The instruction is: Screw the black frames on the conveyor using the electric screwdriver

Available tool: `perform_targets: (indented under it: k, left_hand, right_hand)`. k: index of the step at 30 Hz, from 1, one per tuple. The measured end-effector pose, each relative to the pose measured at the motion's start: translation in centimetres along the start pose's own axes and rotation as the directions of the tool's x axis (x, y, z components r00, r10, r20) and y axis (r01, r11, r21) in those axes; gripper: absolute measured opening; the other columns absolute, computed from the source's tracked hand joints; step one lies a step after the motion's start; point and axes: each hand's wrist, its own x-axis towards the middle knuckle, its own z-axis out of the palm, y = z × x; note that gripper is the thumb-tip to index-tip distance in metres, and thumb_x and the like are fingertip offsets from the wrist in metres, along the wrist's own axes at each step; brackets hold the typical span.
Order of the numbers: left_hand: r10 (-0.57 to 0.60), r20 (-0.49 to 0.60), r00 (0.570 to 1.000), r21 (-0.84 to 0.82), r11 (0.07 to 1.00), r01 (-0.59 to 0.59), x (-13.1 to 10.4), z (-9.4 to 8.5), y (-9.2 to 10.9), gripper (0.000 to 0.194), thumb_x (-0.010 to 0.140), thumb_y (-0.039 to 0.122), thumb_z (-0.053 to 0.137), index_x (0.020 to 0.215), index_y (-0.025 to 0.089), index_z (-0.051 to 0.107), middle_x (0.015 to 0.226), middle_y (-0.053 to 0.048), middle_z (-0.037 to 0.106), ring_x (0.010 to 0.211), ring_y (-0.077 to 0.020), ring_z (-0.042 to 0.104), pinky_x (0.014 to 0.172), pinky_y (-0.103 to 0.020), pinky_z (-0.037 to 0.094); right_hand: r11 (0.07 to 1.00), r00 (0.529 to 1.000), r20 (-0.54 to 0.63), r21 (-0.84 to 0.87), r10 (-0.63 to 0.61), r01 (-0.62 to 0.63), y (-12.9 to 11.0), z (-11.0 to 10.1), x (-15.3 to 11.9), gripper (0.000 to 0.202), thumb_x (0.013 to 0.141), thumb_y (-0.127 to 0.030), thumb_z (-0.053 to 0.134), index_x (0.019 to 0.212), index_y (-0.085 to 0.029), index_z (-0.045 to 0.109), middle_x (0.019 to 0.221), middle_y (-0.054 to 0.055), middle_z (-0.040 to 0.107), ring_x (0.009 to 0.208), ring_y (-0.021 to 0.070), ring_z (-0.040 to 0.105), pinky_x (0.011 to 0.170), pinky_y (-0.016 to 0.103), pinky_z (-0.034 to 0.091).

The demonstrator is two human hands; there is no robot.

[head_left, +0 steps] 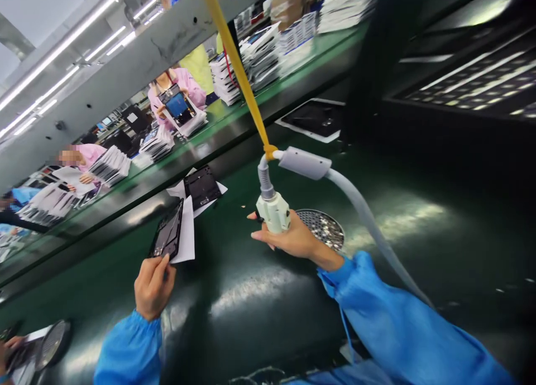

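Observation:
My left hand (154,284) pinches the near edge of a dark tablet housing (167,234), which tilts upward over the bench. White paper (188,234) shows behind it. My right hand (295,237) is closed around a pale green hand-held tool (274,212) with a ribbed grey sleeve on top. From this sleeve runs a thick grey cable (368,212) with a cylindrical collar (305,163), tied to a yellow strap (240,67) from above. Which end of the tool works is hidden by my fingers. A round dish of small metal parts (322,229) lies just beyond my right wrist.
Another dark housing (203,185) rests on paper farther along the green bench (251,284). One more lies on a white sheet (314,119) at the back. Stacks of paper-wrapped panels (259,56) line the far ledge, where people work. A co-worker's hand (14,343) is at lower left.

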Motion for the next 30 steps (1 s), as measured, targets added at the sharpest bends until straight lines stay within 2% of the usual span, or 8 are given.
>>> perform_targets:
  k: [3, 6, 10, 14, 18, 21, 25, 30]
  left_hand:
    - [0.061, 0.009, 0.998, -0.090, 0.994, -0.060, 1.4, -2.6, 3.9, 0.040, 0.075, -0.003, 0.063, 0.112, 0.013, 0.061, 0.082, -0.007, 0.062, 0.077, -0.0167, 0.058, 0.070, -0.028, 0.051]
    - [0.132, 0.019, 0.991, -0.230, 0.965, -0.124, 2.7, -2.9, 7.5, 0.038, 0.077, -0.002, 0.062, 0.114, 0.010, 0.059, 0.082, -0.009, 0.061, 0.077, -0.0176, 0.057, 0.068, -0.029, 0.052]
    - [0.210, 0.081, 0.974, -0.343, 0.924, -0.171, 3.8, -0.5, 11.5, 0.027, 0.084, 0.006, 0.059, 0.111, 0.009, 0.058, 0.084, -0.010, 0.063, 0.076, -0.0177, 0.057, 0.065, -0.029, 0.052]
    - [0.232, 0.257, 0.938, -0.383, 0.916, -0.122, 3.8, 2.8, 14.7, 0.018, 0.090, 0.013, 0.050, 0.102, 0.012, 0.064, 0.084, -0.009, 0.066, 0.073, -0.0181, 0.059, 0.060, -0.030, 0.052]
    - [0.170, 0.417, 0.893, -0.501, 0.863, 0.070, 2.8, 5.5, 15.7, 0.021, 0.093, 0.026, 0.051, 0.099, 0.015, 0.068, 0.088, -0.007, 0.067, 0.079, -0.0177, 0.062, 0.068, -0.030, 0.055]
    - [0.118, 0.423, 0.899, -0.587, 0.791, 0.172, 1.8, 6.6, 15.6, 0.022, 0.094, 0.025, 0.050, 0.095, 0.017, 0.070, 0.088, -0.007, 0.066, 0.081, -0.0166, 0.062, 0.071, -0.028, 0.055]
    - [0.089, 0.339, 0.937, -0.648, 0.744, 0.164, 1.0, 7.3, 15.6, 0.022, 0.094, 0.023, 0.050, 0.093, 0.017, 0.071, 0.083, -0.007, 0.065, 0.078, -0.0167, 0.060, 0.068, -0.028, 0.053]
    - [0.132, 0.298, 0.945, -0.677, 0.728, 0.111, 0.9, 7.7, 15.3, 0.023, 0.094, 0.023, 0.048, 0.091, 0.018, 0.070, 0.082, -0.007, 0.066, 0.074, -0.0151, 0.060, 0.065, -0.027, 0.052]
  right_hand:
    - [1.000, 0.997, -0.070, -0.027, -0.016, 0.014, -0.6, -0.8, -0.4, 0.047, 0.058, -0.038, 0.080, 0.095, -0.013, 0.066, 0.043, -0.006, 0.053, 0.039, 0.0092, 0.047, 0.045, 0.026, 0.042]
    - [0.995, 0.974, -0.215, -0.079, -0.077, 0.061, -0.8, -2.3, -0.6, 0.036, 0.059, -0.035, 0.080, 0.085, -0.015, 0.066, 0.043, -0.005, 0.054, 0.039, 0.0103, 0.048, 0.044, 0.027, 0.043]
    - [0.973, 0.901, -0.367, -0.089, -0.229, 0.211, -0.1, -4.6, -0.5, 0.024, 0.060, -0.026, 0.079, 0.075, -0.019, 0.062, 0.044, -0.006, 0.052, 0.037, 0.0109, 0.048, 0.043, 0.029, 0.042]
    - [0.949, 0.839, -0.447, -0.098, -0.311, 0.299, 1.0, -5.7, -0.6, 0.020, 0.061, -0.023, 0.075, 0.073, -0.021, 0.060, 0.042, -0.008, 0.051, 0.036, 0.0106, 0.048, 0.042, 0.028, 0.042]
    - [0.950, 0.829, -0.463, -0.131, -0.312, 0.284, 1.8, -5.2, -0.4, 0.021, 0.063, -0.025, 0.074, 0.080, -0.020, 0.062, 0.043, -0.008, 0.054, 0.038, 0.0107, 0.049, 0.047, 0.030, 0.046]
    - [0.960, 0.852, -0.442, -0.141, -0.280, 0.242, 1.9, -4.4, -0.3, 0.025, 0.063, -0.028, 0.075, 0.083, -0.020, 0.063, 0.043, -0.008, 0.054, 0.040, 0.0115, 0.050, 0.051, 0.033, 0.049]
    - [0.979, 0.888, -0.415, -0.137, -0.198, 0.154, 1.7, -3.7, -0.4, 0.027, 0.061, -0.029, 0.077, 0.084, -0.020, 0.064, 0.045, -0.007, 0.054, 0.041, 0.0125, 0.051, 0.054, 0.034, 0.051]
    - [0.978, 0.890, -0.415, -0.158, -0.190, 0.135, 1.8, -3.8, -0.5, 0.025, 0.063, -0.028, 0.075, 0.084, -0.021, 0.064, 0.047, -0.006, 0.055, 0.043, 0.0135, 0.052, 0.058, 0.035, 0.053]
